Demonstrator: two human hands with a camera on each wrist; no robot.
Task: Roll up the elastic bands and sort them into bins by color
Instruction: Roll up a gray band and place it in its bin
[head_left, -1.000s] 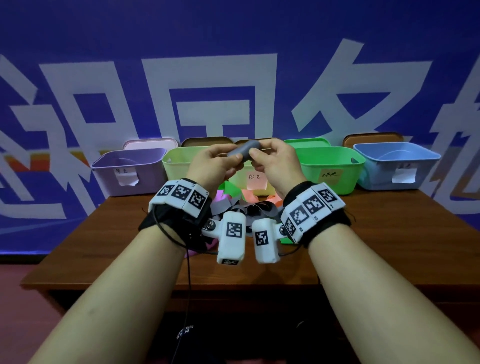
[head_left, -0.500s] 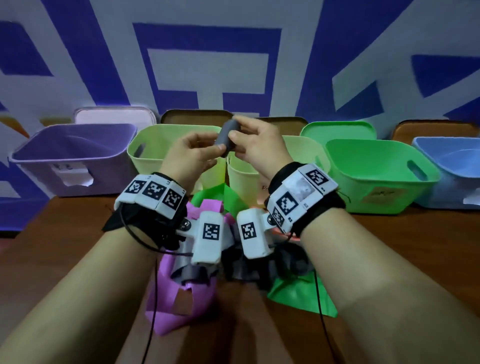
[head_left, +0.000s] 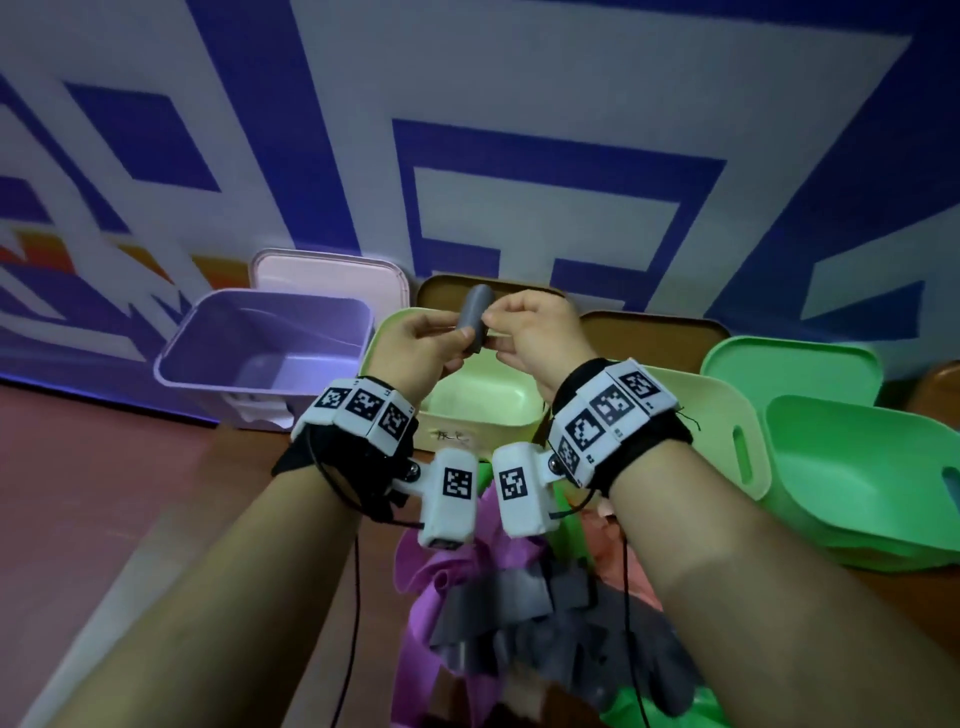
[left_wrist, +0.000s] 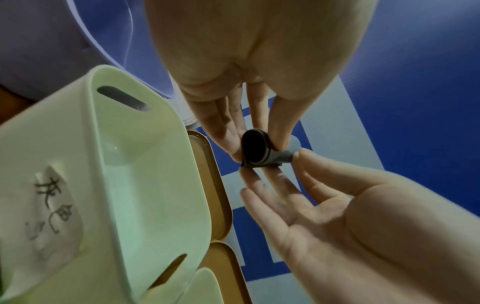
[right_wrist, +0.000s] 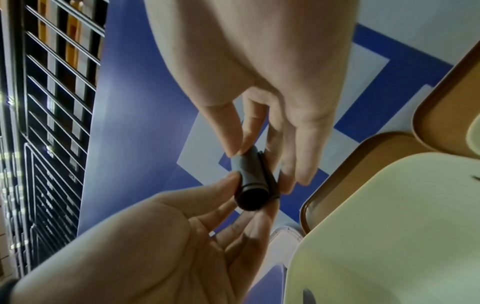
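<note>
Grey roll (head_left: 475, 325) finished, pinched in left hand (head_left: 415, 348) and right hand (head_left: 535, 338); not binned yet. Loose bands (head_left: 519, 597) piled at 6 o'clock.

Black wrist straps (head_left: 647, 447) carry white blocks with black square markers (head_left: 363, 404), white camera housings (head_left: 451, 496) and thin black cables (head_left: 356, 587).

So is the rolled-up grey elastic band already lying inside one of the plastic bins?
No, the rolled-up grey elastic band is pinched between the left hand and right hand, in the air above the pale yellow-green plastic bin.
</note>
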